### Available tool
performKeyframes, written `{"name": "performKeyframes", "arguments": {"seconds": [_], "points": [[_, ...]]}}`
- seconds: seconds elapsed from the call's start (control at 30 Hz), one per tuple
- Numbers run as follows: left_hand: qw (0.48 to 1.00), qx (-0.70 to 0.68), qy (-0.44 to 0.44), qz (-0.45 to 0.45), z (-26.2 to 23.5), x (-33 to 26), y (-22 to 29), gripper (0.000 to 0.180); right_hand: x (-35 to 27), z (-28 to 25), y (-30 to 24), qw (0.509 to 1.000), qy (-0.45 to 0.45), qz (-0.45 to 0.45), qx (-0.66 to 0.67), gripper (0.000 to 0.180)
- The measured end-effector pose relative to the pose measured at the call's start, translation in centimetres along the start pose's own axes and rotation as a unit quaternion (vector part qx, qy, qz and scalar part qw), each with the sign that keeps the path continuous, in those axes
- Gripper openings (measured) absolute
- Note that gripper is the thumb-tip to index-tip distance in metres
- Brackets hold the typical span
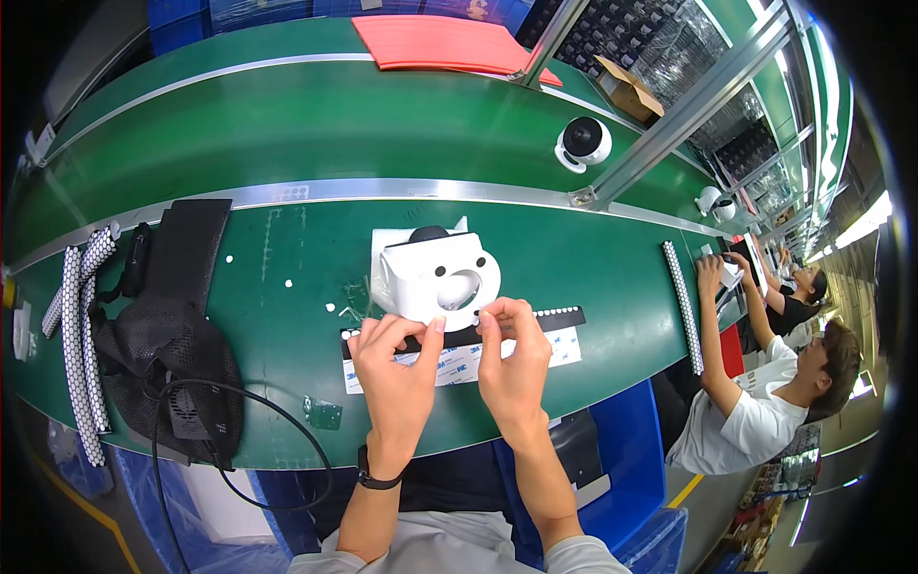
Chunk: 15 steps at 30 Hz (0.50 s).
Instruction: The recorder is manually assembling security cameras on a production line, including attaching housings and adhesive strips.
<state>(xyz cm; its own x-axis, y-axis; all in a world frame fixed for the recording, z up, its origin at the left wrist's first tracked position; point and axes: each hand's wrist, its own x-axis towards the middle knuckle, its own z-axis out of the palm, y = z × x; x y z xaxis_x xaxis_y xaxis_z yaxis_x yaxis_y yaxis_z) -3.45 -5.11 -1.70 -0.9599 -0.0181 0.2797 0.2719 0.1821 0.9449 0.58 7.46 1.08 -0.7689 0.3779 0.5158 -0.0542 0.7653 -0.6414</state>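
In front of me on the green bench lies a white camera [406, 273], its ring-shaped base [491, 277] facing up toward me. Two black round pads [440, 272] show on that base. My left hand [394, 359] grips the base's near edge between thumb and fingers. With thumb and forefinger, my right hand [514, 362] pinches a small black round pad [477, 317] at the near right of the ring. Under both hands lie a black strip [564, 319] with white dots along its edge and a white backing sheet [564, 346] with blue print.
Left are a black mesh bag [167, 364] with a cable [277, 407] and honeycomb-patterned tubes [73, 335]. Small white scraps [289, 283] dot the bench. Another white camera [583, 143] stands on the green belt [287, 120]. A co-worker [765, 383] works at the right.
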Motion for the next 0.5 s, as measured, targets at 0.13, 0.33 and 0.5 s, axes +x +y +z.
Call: {"name": "performKeyframes", "arguments": {"seconds": [0.13, 0.33, 0.5], "points": [[1.000, -0.004, 0.010, 0.015, 0.2, 0.1, 0.1, 0.025, 0.1, 0.2, 0.2, 1.000, 0.005, -0.003, -0.009, 0.005], [1.000, 0.001, -0.004, -0.001, 0.0, 0.1, 0.1, 0.024, 0.2, 0.1, 0.4, 1.000, -0.001, -0.019, -0.020, 0.006], [1.000, -0.003, -0.005, -0.006, -0.1, 0.2, 0.0, 0.023, 0.7, 0.3, -0.7, 0.979, 0.012, 0.119, 0.164, 0.012]]}}
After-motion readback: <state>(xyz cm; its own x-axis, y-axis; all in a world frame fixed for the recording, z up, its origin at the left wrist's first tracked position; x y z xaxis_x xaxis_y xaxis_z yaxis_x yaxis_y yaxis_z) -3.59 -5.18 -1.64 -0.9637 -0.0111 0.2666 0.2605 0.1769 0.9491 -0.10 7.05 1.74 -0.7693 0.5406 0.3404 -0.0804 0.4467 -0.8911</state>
